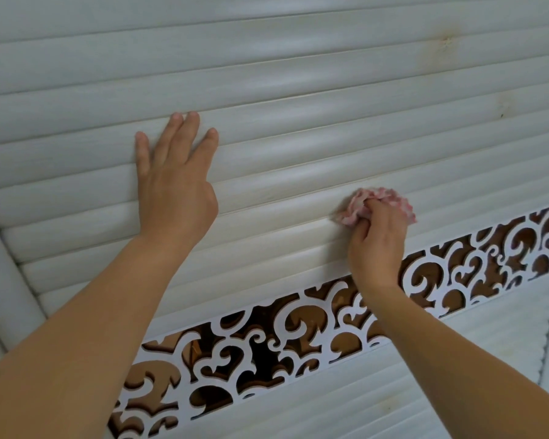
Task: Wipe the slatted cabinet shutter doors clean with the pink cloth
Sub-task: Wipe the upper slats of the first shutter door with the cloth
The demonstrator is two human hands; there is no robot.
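A white slatted shutter door (298,90) fills most of the view, its rounded slats running across. My left hand (175,182) lies flat on the slats with straight, spread fingers. My right hand (377,242) grips a bunched pink cloth (358,204) and presses it against a slat low on the door, just above the ornamental band. Most of the cloth is hidden inside the fist.
A white cut-out scroll band (298,331) with brown backing crosses the door below the hands. More slats (346,400) continue under it. A rounded frame post (4,274) runs down the left edge. Faint yellowish stains (446,42) mark the upper right slats.
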